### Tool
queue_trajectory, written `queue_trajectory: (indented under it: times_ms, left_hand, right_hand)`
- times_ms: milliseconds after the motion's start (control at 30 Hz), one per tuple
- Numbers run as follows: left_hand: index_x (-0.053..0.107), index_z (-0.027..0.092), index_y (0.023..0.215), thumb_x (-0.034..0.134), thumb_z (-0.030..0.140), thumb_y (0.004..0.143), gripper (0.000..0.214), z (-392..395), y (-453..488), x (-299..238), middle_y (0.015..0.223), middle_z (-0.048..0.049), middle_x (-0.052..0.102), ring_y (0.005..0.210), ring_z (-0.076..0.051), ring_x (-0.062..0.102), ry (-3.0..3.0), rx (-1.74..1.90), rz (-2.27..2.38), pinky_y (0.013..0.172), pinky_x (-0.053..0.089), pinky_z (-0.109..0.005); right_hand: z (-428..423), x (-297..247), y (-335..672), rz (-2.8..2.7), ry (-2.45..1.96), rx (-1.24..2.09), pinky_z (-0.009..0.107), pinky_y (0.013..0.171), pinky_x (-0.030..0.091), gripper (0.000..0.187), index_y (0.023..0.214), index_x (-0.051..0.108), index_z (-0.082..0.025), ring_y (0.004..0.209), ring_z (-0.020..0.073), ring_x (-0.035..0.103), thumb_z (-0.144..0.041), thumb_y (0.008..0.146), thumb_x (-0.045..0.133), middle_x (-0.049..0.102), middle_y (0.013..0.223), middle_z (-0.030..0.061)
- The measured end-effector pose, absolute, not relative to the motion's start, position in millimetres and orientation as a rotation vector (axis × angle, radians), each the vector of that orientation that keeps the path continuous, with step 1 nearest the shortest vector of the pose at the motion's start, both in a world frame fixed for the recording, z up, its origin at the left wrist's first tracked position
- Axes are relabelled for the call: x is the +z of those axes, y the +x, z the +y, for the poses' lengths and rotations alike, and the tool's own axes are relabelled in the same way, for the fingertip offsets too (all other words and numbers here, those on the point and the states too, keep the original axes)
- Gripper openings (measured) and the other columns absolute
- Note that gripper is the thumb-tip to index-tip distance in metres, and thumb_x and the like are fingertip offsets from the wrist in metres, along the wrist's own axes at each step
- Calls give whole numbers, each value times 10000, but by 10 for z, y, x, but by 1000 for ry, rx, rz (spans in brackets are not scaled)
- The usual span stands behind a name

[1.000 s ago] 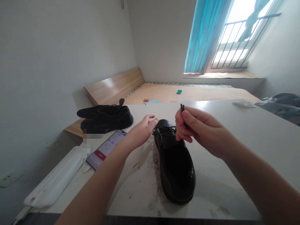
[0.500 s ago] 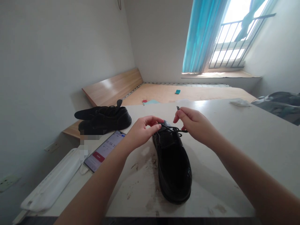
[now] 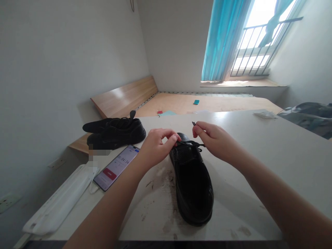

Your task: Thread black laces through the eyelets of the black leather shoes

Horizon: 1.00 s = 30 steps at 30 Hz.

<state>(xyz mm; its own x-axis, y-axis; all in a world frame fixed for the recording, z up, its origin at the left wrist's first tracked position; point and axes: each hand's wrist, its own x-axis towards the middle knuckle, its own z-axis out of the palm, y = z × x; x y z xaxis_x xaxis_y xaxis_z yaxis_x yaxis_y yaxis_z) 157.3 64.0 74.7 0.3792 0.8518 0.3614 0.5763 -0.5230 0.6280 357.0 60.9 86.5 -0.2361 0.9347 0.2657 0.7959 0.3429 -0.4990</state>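
**Pinch Position, Both Sides**

Our shoe [image 3: 193, 183] lies on the table [image 3: 259, 145], toe toward us. Our right hand [image 3: 215, 140] is above the shoe's top, and its thumb and forefinger are closed on the lace [image 3: 190, 143] just short of the tip. Our left hand [image 3: 155, 148] is curled beside the throat, with its fingers [image 3: 172, 138] closed on the lace at the shoe's edge. We note a second shoe [image 3: 115, 131] and a phone [image 3: 116, 167] to the left.

Timer digits 00:04:34 on the smartphone screen [image 3: 116, 162], above a red button [image 3: 109, 174]
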Motion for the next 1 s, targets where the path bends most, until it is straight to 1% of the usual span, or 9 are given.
queue_trajectory:
  times_ms: [133, 233, 333, 433, 533, 667, 733, 867, 1000]
  left_hand:
    - [708, 208, 822, 454, 291, 908, 281, 647, 1590, 706, 838, -1, 729, 873, -191, 625, 2357, 849, 1321, 944, 391, -374]
    - [689, 207, 882, 486, 284, 888, 217, 654, 1603, 649, 908, -13, 709, 881, -187, 620, 2376, 879, 1305, 933, 413, -369]
    - [635, 199, 1085, 505, 278, 874, 260, 678, 1610, 588, 1083, -49, 648, 895, -168, 622, 2302, 967, 1230, 825, 477, -305]
    - [595, 185, 1197, 459, 295, 903, 342, 701, 1622, 549, 1165, -72, 624, 975, -177, 614, 2279, 889, 1178, 882, 472, -314]
    - [654, 191, 1093, 390, 292, 932, 325, 699, 1634, 552, 1122, -55, 669, 1050, -197, 599, 2306, 762, 1194, 942, 439, -332]
    - [645, 228, 1008, 427, 328, 914, 257, 675, 1620, 584, 970, -4, 711, 883, -189, 639, 2263, 729, 1316, 770, 474, -302]
    - [646, 230, 968, 422, 345, 915, 257, 671, 1610, 593, 954, 1, 717, 866, -191, 644, 2272, 723, 1327, 746, 474, -295]
    - [683, 222, 966, 398, 356, 924, 318, 673, 1614, 602, 1058, -19, 722, 963, -213, 646, 2337, 695, 1327, 830, 473, -316]
    - [703, 222, 1020, 387, 350, 928, 353, 658, 1641, 612, 1113, -23, 718, 1025, -221, 642, 2356, 675, 1318, 894, 463, -327]
  right_hand:
    - [383, 918, 3659, -2234, -1837, 160, 274, 541, 262, 327, 728, 479, -221, 606, 174, 488, -354, 957, 288, 566, 660, 19]
    - [135, 882, 3715, -2239, -1939, 100, 285, 522, 241, 310, 728, 452, -223, 557, 176, 480, -362, 955, 293, 556, 624, 19]
    - [-87, 812, 3733, -2173, -1681, 256, 283, 530, 290, 305, 753, 465, -222, 567, 165, 503, -393, 965, 327, 567, 634, 9]
    - [-216, 778, 3693, -2017, -1359, 553, 265, 551, 365, 325, 786, 504, -218, 621, 148, 534, -428, 983, 352, 583, 690, 7]
    - [-230, 815, 3600, -1851, -1198, 720, 239, 526, 379, 361, 766, 522, -214, 629, 129, 512, -458, 983, 369, 542, 685, -1]
    - [-204, 893, 3444, -1725, -1055, 753, 207, 512, 379, 386, 685, 495, -205, 572, 101, 437, -420, 987, 387, 453, 611, -25]
    - [-237, 889, 3362, -1717, -1031, 730, 205, 512, 375, 364, 705, 491, -203, 572, 96, 439, -384, 998, 371, 465, 620, -28]
    - [-368, 796, 3215, -1965, -948, 579, 224, 566, 378, 284, 711, 453, -190, 616, 102, 475, -236, 983, 384, 524, 653, -17]
    - [-448, 706, 3158, -2141, -819, 292, 250, 561, 343, 220, 725, 462, -174, 608, 117, 440, -112, 924, 390, 531, 637, -3]
